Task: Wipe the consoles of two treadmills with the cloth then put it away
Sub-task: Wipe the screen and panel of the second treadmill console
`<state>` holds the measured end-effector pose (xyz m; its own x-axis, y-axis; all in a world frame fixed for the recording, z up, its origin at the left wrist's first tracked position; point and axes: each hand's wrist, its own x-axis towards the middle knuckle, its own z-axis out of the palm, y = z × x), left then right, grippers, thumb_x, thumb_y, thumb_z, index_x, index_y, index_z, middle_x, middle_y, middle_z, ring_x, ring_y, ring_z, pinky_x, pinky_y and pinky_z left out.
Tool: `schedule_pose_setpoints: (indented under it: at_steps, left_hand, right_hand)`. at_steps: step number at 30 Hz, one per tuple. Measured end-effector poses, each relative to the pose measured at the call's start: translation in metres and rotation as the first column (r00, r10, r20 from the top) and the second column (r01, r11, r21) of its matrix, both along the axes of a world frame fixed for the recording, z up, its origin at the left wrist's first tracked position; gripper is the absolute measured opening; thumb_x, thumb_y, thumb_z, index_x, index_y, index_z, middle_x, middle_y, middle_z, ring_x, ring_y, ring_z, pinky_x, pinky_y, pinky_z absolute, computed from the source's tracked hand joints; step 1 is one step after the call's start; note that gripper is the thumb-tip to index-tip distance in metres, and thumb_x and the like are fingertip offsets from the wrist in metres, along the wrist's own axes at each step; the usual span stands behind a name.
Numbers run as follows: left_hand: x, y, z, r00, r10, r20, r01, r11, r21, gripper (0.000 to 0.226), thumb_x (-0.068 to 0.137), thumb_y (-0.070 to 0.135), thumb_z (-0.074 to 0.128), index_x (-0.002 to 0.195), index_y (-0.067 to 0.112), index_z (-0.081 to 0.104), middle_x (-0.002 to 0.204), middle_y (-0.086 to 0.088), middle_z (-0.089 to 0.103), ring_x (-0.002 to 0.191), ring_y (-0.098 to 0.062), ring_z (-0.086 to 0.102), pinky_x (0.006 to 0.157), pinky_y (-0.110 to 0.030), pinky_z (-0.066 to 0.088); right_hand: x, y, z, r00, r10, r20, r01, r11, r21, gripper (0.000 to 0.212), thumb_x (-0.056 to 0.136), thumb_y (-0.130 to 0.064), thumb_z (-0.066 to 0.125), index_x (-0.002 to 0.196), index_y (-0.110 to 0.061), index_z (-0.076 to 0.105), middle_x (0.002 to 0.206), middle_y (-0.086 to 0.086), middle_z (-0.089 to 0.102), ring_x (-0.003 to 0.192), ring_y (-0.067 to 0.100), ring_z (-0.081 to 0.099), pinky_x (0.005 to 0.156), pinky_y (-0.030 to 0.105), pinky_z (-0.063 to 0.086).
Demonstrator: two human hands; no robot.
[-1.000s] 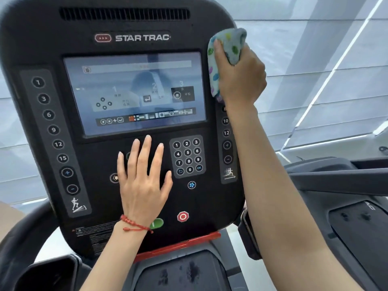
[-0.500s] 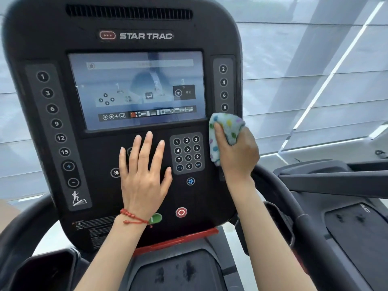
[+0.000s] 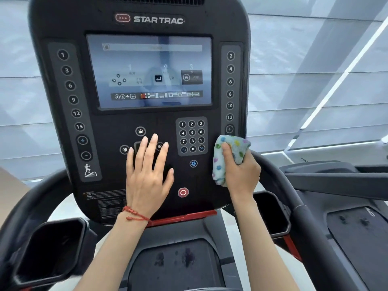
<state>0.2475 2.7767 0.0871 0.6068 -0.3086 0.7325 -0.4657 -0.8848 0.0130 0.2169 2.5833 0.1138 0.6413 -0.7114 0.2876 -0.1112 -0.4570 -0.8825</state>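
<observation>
Black, upright "STAR TRAC" treadmill console (image 3: 63, 22) fills the head view. Lit rectangular touchscreen (image 3: 149, 70) sits in its upper centre; columns of round numbered buttons flank it on both sides.

Left hand (image 3: 147, 177): laid flat, palm down, on the lower-centre panel. Fingers extended and slightly spread, covering part of the ring of round navigation buttons (image 3: 140, 131). Holds nothing. Red beaded string bracelet (image 3: 134, 214) on the wrist.

Right hand (image 3: 241, 171): closed around a bunched, pale blue-grey fleece cloth with multicoloured dots (image 3: 228, 150). Thumb lies across the front of the cloth; the other fingers wrap behind it. Cloth presses on the console's lower right edge, just below the right button column (image 3: 230, 87) and just beside the grey numeric keypad (image 3: 192, 135).

Red octagonal stop button (image 3: 183, 192) lies between the two wrists, uncovered. Blue fan button (image 3: 193, 163) sits between keypad and stop button.

Second treadmill's dark deck (image 3: 357, 238) shows at right, well apart from both hands. Curved black handrail (image 3: 279, 185) passes behind the right hand.
</observation>
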Motion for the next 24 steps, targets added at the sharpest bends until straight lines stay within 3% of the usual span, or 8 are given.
schedule_pose_setpoints:
  at_steps: [6,10,15,21,24]
  left_hand:
    - [-0.015,0.005,-0.008,0.996,-0.068,-0.054,0.068,0.998,-0.003,0.051,0.086,0.025,0.053,0.132,0.006,0.050,0.143,-0.018,0.041,0.133,-0.033,0.035,0.108,-0.053,0.027]
    - [-0.024,0.009,-0.012,0.982,-0.167,-0.088,0.167,0.986,-0.003,0.049,0.089,0.028,0.047,0.132,0.005,0.051,0.142,-0.019,0.042,0.132,-0.033,0.036,0.108,-0.052,0.027]
    - [-0.036,0.008,-0.019,0.939,-0.321,-0.119,0.324,0.946,0.005,0.047,0.090,0.026,0.049,0.132,0.006,0.051,0.141,-0.018,0.043,0.132,-0.033,0.038,0.107,-0.052,0.029]
    - [-0.054,-0.009,-0.026,0.855,-0.489,-0.172,0.499,0.866,0.022,0.051,0.086,0.025,0.051,0.132,0.006,0.048,0.141,-0.019,0.042,0.132,-0.034,0.036,0.107,-0.053,0.028]
    - [-0.070,-0.022,-0.026,0.809,-0.555,-0.193,0.569,0.822,0.025,0.050,0.085,0.027,0.049,0.131,0.005,0.051,0.141,-0.019,0.043,0.131,-0.035,0.037,0.106,-0.053,0.029]
  right_hand:
    - [-0.030,0.008,-0.011,0.998,-0.001,-0.069,0.010,0.991,0.132,0.026,0.080,-0.049,0.062,0.084,-0.023,0.062,0.077,-0.008,0.064,0.082,0.015,0.062,0.077,0.031,0.049]
    - [-0.053,0.017,-0.017,0.991,-0.074,-0.111,0.094,0.977,0.190,0.022,0.082,-0.048,0.061,0.079,-0.026,0.059,0.073,-0.016,0.060,0.076,0.012,0.062,0.078,0.036,0.053]
    - [-0.088,0.030,-0.026,0.972,-0.195,-0.128,0.222,0.941,0.254,0.022,0.081,-0.049,0.061,0.082,-0.027,0.058,0.079,-0.013,0.062,0.082,0.013,0.065,0.080,0.041,0.056]
    - [-0.139,0.035,-0.033,0.927,-0.346,-0.144,0.373,0.886,0.275,0.024,0.081,-0.048,0.061,0.085,-0.025,0.059,0.077,-0.015,0.061,0.081,0.012,0.065,0.078,0.039,0.056]
    - [-0.167,0.033,-0.032,0.896,-0.427,-0.125,0.444,0.856,0.265,0.028,0.082,-0.047,0.061,0.087,-0.020,0.061,0.077,-0.010,0.062,0.077,0.010,0.064,0.070,0.029,0.055]
